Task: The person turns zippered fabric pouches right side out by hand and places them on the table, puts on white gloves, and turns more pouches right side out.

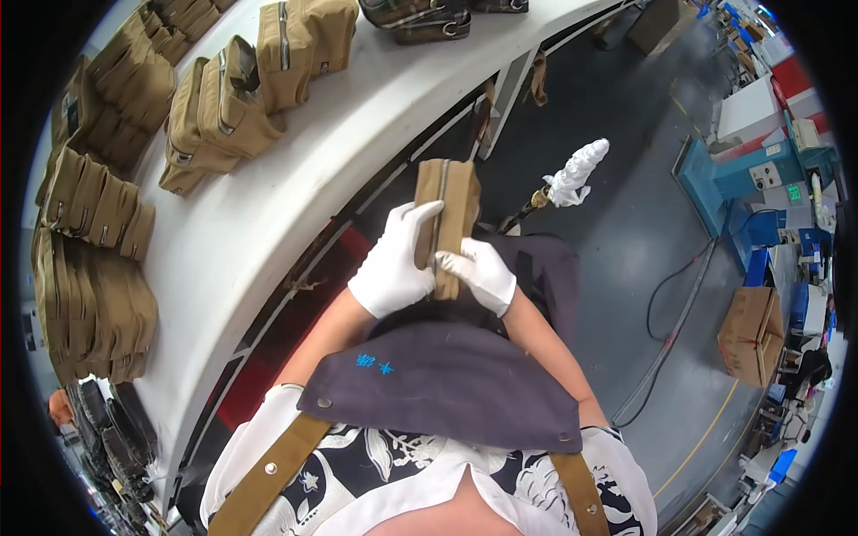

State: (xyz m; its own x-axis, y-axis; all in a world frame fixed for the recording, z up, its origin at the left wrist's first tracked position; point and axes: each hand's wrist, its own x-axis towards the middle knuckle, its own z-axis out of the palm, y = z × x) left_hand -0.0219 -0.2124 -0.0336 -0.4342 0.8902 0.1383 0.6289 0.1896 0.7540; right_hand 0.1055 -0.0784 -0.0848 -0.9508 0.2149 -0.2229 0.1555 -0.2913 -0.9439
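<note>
In front of my body I hold a tan zippered pouch (459, 201) upright, its long zipper facing me. My left hand (393, 268), in a white glove, grips the pouch's left side, with its fingers partly hidden behind the fabric. On the other side my right hand (481, 275), also gloved in white, holds the lower right part. Its thumb and fingers are closed at the zipper's edge; whether they pinch the zipper pull cannot be made out.
A white curved table (268, 192) on my left bears rows of tan pouches (94, 304) and dark plaid bags (416, 20). A white-wrapped stick (576, 174) stands beyond my lap. At right are a teal machine (755, 174), a floor cable (666, 348) and a cardboard box (751, 335).
</note>
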